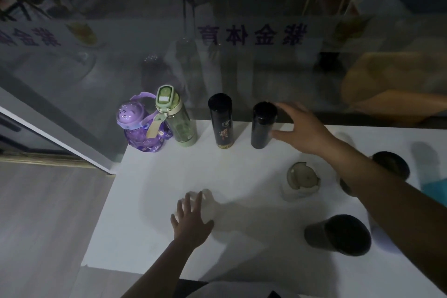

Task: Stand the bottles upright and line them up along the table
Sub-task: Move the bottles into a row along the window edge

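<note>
Four bottles stand upright in a row along the far edge of the white table (135,237): a purple cat-lid bottle (142,130), a green bottle (180,121), a black bottle with a graphic (221,123) and a plain black bottle (262,126). My right hand (302,128) is open just right of the plain black bottle, thumb at its side. My left hand (191,220) lies with fingers spread over a white bottle (208,201), most of it hidden. A white bottle with a pale green lid (302,181) and a dark bottle (338,234) stand at the right.
A glass wall with printed characters runs right behind the row. Another dark-lidded bottle (390,162) shows past my right forearm, beside a teal object (433,189). The table's left edge drops to a wooden floor (48,225). The light is dim.
</note>
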A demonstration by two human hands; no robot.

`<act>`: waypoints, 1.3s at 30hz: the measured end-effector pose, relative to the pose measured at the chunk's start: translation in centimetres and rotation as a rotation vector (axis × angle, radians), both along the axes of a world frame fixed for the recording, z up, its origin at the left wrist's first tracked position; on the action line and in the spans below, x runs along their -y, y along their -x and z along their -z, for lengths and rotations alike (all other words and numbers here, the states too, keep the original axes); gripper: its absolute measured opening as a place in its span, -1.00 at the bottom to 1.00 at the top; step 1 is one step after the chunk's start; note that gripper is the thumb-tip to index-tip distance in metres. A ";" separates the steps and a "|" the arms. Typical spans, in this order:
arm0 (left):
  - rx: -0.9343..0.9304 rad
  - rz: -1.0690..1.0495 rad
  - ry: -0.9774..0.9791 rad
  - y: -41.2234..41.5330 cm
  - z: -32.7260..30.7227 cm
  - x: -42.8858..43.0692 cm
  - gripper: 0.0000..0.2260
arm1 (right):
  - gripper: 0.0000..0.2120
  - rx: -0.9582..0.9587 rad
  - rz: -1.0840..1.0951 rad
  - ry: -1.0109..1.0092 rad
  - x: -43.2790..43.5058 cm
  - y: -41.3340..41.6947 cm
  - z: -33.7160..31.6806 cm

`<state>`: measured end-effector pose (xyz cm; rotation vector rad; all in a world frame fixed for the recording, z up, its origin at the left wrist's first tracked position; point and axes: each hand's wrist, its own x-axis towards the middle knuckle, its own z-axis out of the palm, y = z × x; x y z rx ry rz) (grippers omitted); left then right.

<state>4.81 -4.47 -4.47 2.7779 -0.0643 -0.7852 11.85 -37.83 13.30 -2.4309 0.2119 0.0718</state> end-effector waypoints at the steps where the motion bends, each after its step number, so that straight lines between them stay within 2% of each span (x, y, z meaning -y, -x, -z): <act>1: 0.012 -0.002 0.009 -0.1 0.1 0.4 -0.19 | -0.25 -0.003 0.009 -0.002 0.0 1.7 -0.2; 4: 0.034 -0.015 0.029 -0.1 0.6 1.4 -0.18 | -0.19 -0.126 0.024 0.075 -0.1 6.4 0.0; 8: 0.054 0.011 -0.004 0.8 1.2 2.2 -0.24 | -0.07 -0.309 -0.045 0.319 -0.7 10.0 1.8; 13: 0.047 0.060 -0.040 1.2 1.6 1.7 -0.29 | -0.17 -0.330 -0.088 0.433 -0.4 10.8 3.8; 19: 0.009 0.133 -0.077 0.7 1.0 1.3 -0.26 | -0.28 -0.363 -0.140 0.382 1.0 8.9 3.6; 24: -0.013 0.206 -0.074 0.6 0.4 0.6 -0.27 | -0.43 -0.419 -0.068 0.250 4.3 5.1 1.7; 31: -0.053 0.222 -0.077 1.1 0.1 0.1 -0.26 | -0.17 -0.239 0.094 0.251 6.8 -0.4 2.9; 39: -0.096 0.177 -0.028 1.1 -0.1 -0.1 -0.26 | -0.18 -0.218 0.136 0.234 6.3 -2.9 5.1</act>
